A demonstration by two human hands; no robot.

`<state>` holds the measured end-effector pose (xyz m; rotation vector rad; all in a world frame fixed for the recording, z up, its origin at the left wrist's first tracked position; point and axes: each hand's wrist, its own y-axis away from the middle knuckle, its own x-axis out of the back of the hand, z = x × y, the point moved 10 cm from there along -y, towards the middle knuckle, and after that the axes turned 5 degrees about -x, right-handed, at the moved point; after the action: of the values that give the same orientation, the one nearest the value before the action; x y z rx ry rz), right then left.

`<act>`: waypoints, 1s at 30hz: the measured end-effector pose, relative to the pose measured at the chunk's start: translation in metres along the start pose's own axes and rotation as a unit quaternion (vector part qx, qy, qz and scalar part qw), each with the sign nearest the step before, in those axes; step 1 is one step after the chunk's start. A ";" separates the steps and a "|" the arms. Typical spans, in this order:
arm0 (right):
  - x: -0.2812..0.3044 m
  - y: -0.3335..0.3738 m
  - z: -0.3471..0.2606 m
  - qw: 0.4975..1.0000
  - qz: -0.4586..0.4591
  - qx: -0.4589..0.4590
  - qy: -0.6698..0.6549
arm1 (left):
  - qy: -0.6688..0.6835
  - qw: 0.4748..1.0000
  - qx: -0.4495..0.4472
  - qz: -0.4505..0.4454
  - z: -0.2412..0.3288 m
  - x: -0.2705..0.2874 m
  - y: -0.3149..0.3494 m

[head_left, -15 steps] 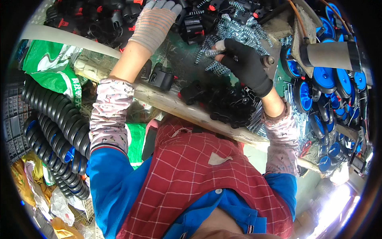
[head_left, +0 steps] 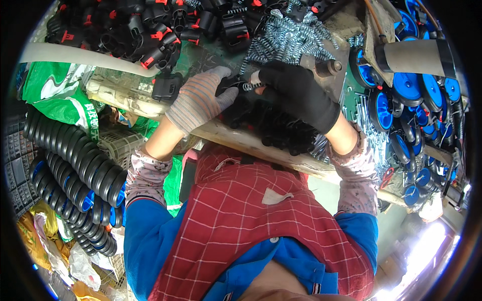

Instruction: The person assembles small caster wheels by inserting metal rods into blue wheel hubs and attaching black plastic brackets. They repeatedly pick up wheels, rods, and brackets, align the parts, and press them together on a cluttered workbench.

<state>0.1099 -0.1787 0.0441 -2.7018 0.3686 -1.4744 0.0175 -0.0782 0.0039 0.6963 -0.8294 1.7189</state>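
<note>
Pale lattice basket (head_left: 120, 145) below the tabletop's front edge, toward its left corner; contents hard to make out. Green-and-white bag (head_left: 52, 80) outside the left edge; contents hidden. Grey lattice crate (head_left: 19, 168) at far left, with rows of black wheels (head_left: 80, 145) just beside it, some showing blue hubs. Crumpled plastic bags (head_left: 81, 263) lower down. Right hand (head_left: 296, 95), black glove with bare fingertips: closed in a pinch on a spring (head_left: 248, 87). Spring above the tabletop (head_left: 201, 57), between both hands, nearer the front edge than the far one; long axis roughly level, left edge to right edge, left end pointing at the left hand (head_left: 201, 98). Left hand in striped glove: thumb and fingers curled about a dark piece (head_left: 228, 84), mostly hidden; cannot tell which way it faces. Heap of springs (head_left: 293, 40) toward the far edge. Black fittings (head_left: 143, 42) with red tabs, massed at the far left corner. Single black housing (head_left: 166, 87) near the front edge, at left. Dark parts (head_left: 286, 130) piled along the front edge, right of middle. Worn wooden beam (head_left: 226, 135) along that edge. Metal rods (head_left: 369, 125) by the right edge; blue-hubbed wheels (head_left: 407, 93) crowded beyond. Strong light on the floor (head_left: 422, 256), lower right.
</note>
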 end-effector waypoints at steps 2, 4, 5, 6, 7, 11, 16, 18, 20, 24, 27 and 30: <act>-0.001 0.000 -0.006 1.000 -0.003 0.001 -0.023 | -0.008 1.000 -0.005 0.008 0.000 0.000 0.000; -0.008 -0.003 -0.005 1.000 -0.017 -0.013 0.009 | 0.046 0.998 0.033 -0.029 -0.008 -0.008 0.000; -0.010 -0.004 -0.006 1.000 -0.013 -0.010 0.018 | 0.072 0.996 0.038 -0.033 -0.008 -0.010 -0.001; -0.018 -0.005 -0.008 0.996 -0.035 0.001 0.079 | 0.078 0.995 0.042 -0.041 -0.009 -0.013 -0.002; -0.028 -0.006 -0.013 0.990 -0.050 0.020 0.133 | 0.083 0.995 0.034 -0.034 -0.007 -0.014 -0.003; -0.041 -0.008 -0.024 0.984 -0.080 0.069 0.144 | 0.091 0.993 0.040 -0.067 -0.006 -0.025 0.002; -0.003 -0.014 0.016 0.999 -0.003 -0.043 0.023 | -0.018 0.998 -0.040 -0.040 0.018 -0.024 0.014; 0.010 -0.030 0.030 0.996 0.068 -0.057 0.005 | -0.041 0.997 -0.051 -0.045 0.033 -0.028 0.018; 0.012 -0.056 0.034 0.989 0.139 -0.049 0.031 | -0.055 0.996 -0.052 -0.038 0.040 -0.024 0.016; -0.007 -0.093 0.034 0.956 0.182 -0.112 0.199 | -0.107 0.993 -0.042 0.025 0.026 0.014 0.009; -0.017 -0.106 0.050 0.963 0.148 -0.151 0.167 | -0.090 0.992 -0.008 0.090 -0.005 0.043 0.002; -0.015 -0.094 0.075 0.969 0.134 -0.206 -0.031 | -0.018 0.993 0.035 0.116 -0.032 0.046 -0.003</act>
<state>0.1823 -0.0896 0.0053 -2.8297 1.0993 -1.3587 0.0063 -0.0265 0.0221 0.7016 -0.9064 1.9562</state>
